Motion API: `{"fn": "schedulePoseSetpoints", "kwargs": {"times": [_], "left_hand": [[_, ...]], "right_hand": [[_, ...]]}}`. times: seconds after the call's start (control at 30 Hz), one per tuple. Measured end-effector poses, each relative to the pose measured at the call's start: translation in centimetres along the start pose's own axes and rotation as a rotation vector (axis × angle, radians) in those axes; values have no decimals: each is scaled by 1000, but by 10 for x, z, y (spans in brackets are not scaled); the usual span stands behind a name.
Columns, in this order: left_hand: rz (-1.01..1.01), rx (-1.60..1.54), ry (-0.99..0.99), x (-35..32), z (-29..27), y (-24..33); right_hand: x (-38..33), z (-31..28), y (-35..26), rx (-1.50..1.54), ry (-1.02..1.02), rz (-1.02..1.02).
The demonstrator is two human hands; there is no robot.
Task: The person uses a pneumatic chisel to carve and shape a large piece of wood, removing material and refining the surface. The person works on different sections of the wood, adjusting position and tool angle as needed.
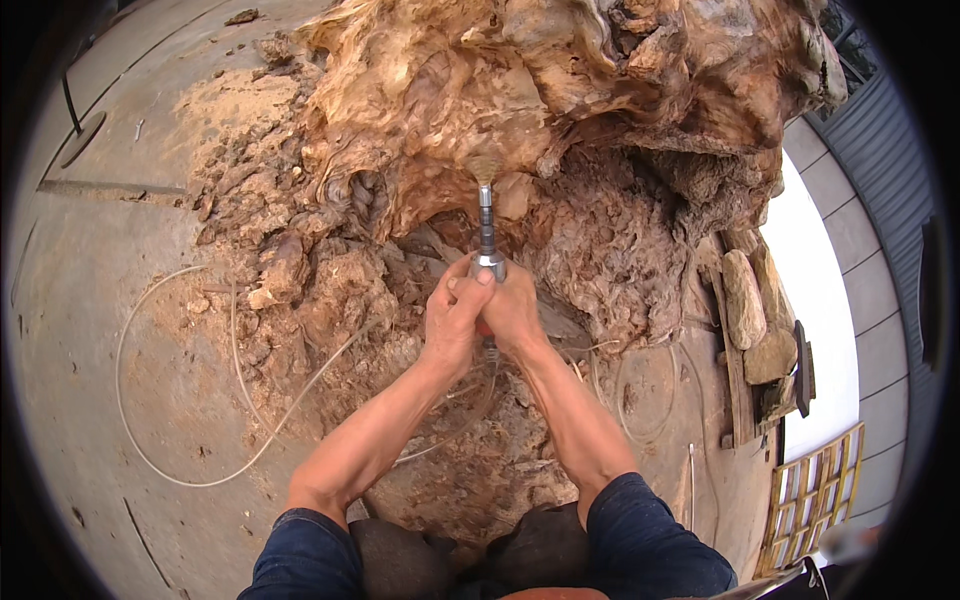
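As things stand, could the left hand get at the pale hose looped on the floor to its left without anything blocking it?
Probably not right away. The left hand is wrapped with the right hand around the metal tool pressed to the big stump. The path to the hose over wood chips looks open.

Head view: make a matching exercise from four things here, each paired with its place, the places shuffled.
Things:
1. metal tool
2. pale hose
3. wooden frame
4. gnarled stump

Places:
A. looped on the concrete floor, on the left
B. fills the top of the picture
C. gripped by the left hand and right hand, tip against the wood
D. lower right, near the grey wall

Pairs: 1-C, 2-A, 3-D, 4-B
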State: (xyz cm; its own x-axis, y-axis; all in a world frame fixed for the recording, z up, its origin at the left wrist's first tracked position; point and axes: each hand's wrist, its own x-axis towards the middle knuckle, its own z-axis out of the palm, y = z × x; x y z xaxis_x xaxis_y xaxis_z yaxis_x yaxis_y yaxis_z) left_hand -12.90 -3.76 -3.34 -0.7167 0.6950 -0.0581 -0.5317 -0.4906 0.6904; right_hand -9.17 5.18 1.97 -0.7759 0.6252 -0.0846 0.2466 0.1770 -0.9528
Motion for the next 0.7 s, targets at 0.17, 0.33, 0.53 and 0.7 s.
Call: {"fn": "schedulePoseSetpoints", "kwargs": {"times": [0.17,0.33,0.53,0.7], "left_hand": [[52,-80,-26,5,-6,-18],[35,-134,-20,16,2,-19],[-45,-114,-15,13,9,-27],[-117,-120,-25,19,5,-59]], "right_hand": [[-3,-1,9,-119,12,-152],[10,-8,12,-172,34,-184],[12,-21,30,-152,101,-109],[14,-40,61,-166,112,-133]]}}
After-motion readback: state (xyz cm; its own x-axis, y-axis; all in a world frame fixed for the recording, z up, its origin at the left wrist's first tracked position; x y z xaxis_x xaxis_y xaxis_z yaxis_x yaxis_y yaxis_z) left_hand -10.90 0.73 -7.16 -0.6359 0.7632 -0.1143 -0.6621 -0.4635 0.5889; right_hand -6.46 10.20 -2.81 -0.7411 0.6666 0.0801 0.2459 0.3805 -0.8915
